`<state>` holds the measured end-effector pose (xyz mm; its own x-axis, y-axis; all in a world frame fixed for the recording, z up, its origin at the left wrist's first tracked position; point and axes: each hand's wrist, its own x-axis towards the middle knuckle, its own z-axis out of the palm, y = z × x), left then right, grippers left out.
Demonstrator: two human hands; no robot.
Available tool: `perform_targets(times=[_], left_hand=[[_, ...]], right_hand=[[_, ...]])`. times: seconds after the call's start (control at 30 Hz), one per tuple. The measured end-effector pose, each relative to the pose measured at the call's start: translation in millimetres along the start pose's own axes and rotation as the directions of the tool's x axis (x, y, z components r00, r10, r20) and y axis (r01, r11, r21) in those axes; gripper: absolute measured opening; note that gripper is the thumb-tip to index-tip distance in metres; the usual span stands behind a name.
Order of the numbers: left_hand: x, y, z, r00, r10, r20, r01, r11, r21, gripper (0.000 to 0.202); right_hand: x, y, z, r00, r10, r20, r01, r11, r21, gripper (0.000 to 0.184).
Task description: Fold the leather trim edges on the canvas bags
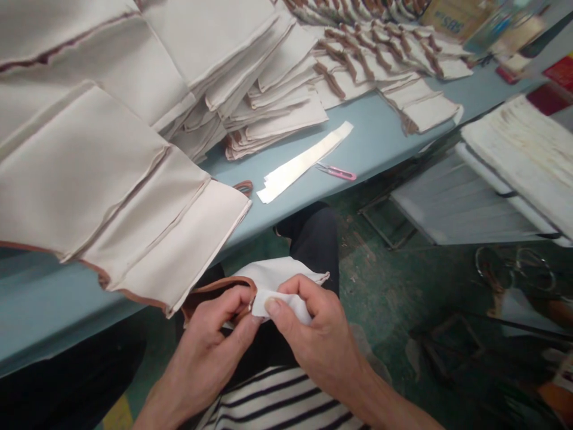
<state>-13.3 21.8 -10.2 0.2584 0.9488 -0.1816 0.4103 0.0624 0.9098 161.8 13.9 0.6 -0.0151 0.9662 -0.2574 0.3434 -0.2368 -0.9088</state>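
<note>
Over your lap, your left hand [201, 358] pinches the brown edge [215, 291] of a white cloth piece [286, 278], with the fingers shut tight on it. Your right hand [320, 337] pinches the white cloth just beside it, thumb on top. Both hands stay close, likely so the cloth can't slip. To the far left, cream cloth stacks [111, 197] sit in neat piles on the blue table [371, 122]. Past them, pink snips [335, 172] lie by a white strip [304, 161], easy to reach.
</note>
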Motion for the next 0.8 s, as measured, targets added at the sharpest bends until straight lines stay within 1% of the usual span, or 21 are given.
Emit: perform_targets(times=[0.13, 0.23, 0.33, 0.43, 0.5, 0.63, 0.8], left_hand=[[1, -4, -3.0, 1.000, -0.008, 0.009, 0.008, 0.999, -0.049, 0.020], [4, -3, -4.4, 0.999, -0.045, 0.024, 0.048, 0.989, -0.137, 0.017], [7, -6, -5.1, 0.991, -0.114, 0.067, 0.127, 0.963, -0.239, 0.019], [9, -15, -5.6, 0.970, -0.206, 0.128, 0.236, 0.920, -0.314, 0.026], [9, -24, -5.9, 0.959, -0.236, 0.159, 0.279, 0.893, -0.352, 0.032], [8, -36, -6.1, 0.948, -0.251, 0.194, 0.312, 0.850, -0.425, 0.042], [7, -36, -6.4, 0.951, -0.254, 0.178, 0.308, 0.837, -0.453, 0.039]], right_hand=[[0, 0, 4, 0.997, -0.025, -0.078, 0.023, 0.999, -0.022, 0.024], [3, -1, 7, 0.994, -0.023, -0.104, 0.018, 0.999, -0.044, 0.025], [7, 0, 8, 0.992, -0.008, -0.127, 0.001, 0.998, -0.056, 0.027], [12, 1, 8, 0.994, 0.023, -0.110, -0.031, 0.996, -0.079, 0.028], [15, 1, 9, 0.995, 0.038, -0.087, -0.047, 0.993, -0.105, 0.027], [18, 1, 10, 0.996, 0.058, -0.072, -0.069, 0.983, -0.169, 0.025], [20, 0, 12, 0.994, 0.061, -0.086, -0.078, 0.973, -0.216, 0.024]])
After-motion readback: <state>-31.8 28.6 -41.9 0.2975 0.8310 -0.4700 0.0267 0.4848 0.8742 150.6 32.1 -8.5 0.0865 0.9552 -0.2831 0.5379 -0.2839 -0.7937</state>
